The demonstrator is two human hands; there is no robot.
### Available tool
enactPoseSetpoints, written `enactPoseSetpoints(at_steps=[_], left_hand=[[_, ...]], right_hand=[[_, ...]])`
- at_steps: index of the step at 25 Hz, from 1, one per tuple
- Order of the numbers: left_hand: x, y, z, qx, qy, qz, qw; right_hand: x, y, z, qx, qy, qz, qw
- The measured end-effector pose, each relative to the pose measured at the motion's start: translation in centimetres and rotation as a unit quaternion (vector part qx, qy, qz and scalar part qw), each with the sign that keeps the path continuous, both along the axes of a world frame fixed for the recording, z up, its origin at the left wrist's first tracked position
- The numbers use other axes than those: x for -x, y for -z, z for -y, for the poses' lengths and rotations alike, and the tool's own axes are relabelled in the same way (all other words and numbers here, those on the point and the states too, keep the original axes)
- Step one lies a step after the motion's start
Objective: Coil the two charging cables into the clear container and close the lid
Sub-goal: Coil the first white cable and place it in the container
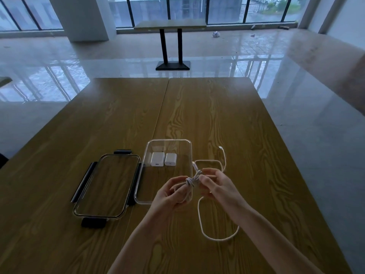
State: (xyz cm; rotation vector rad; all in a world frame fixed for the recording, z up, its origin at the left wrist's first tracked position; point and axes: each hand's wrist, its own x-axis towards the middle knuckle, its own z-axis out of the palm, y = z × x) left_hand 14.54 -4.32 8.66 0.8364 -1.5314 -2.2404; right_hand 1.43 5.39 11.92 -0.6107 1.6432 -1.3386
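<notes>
The clear container (147,155) stands open on the wooden table, with two white charger blocks (157,159) at its far end. Its lid (106,184), clear with black clips, lies flat to the left. My left hand (173,192) and my right hand (214,181) both pinch a small bundle of coiled white cable (192,179) above the container's near right corner. More white cable (216,237) trails in loose loops on the table to the right, ending in a plug (220,147). Whether these loops belong to one cable or two, I cannot tell.
The table (227,115) is two wooden tops joined along a seam. Its right edge runs close to the cable loops. Beyond it are a glossy tiled floor, a small pedestal table (169,26) and large windows.
</notes>
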Motion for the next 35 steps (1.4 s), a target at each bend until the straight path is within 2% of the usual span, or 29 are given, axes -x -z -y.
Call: enactPoseSetpoints(at_steps=[6, 14, 19, 23, 27, 35], left_hand=[[-1.2, 0.2, 1.1, 0.026, -0.009, 0.015, 1.000], [-3.2, 0.4, 5.5, 0.158, 0.000, 0.077, 0.984], [-2.8, 1.1, 8.1, 0.209, -0.006, 0.116, 0.971], [-1.7, 2.1, 9.7, 0.182, -0.005, 0.146, 0.972], [-0.2, 4.2, 11.1, 0.119, -0.003, 0.198, 0.973], [1.1, 8.2, 12.1, 0.047, -0.025, 0.285, 0.957]], right_hand=[[-2.6, 1.4, 1.9, -0.042, 0.030, -0.004, 0.999], [-5.4, 2.7, 6.6, -0.047, 0.035, -0.014, 0.998], [-5.3, 3.8, 9.9, -0.045, 0.047, 0.005, 0.998], [-4.2, 5.2, 12.4, -0.072, 0.054, 0.025, 0.996], [-3.5, 7.2, 14.7, -0.104, 0.050, 0.037, 0.993], [-3.2, 11.9, 17.0, -0.157, 0.077, 0.099, 0.980]])
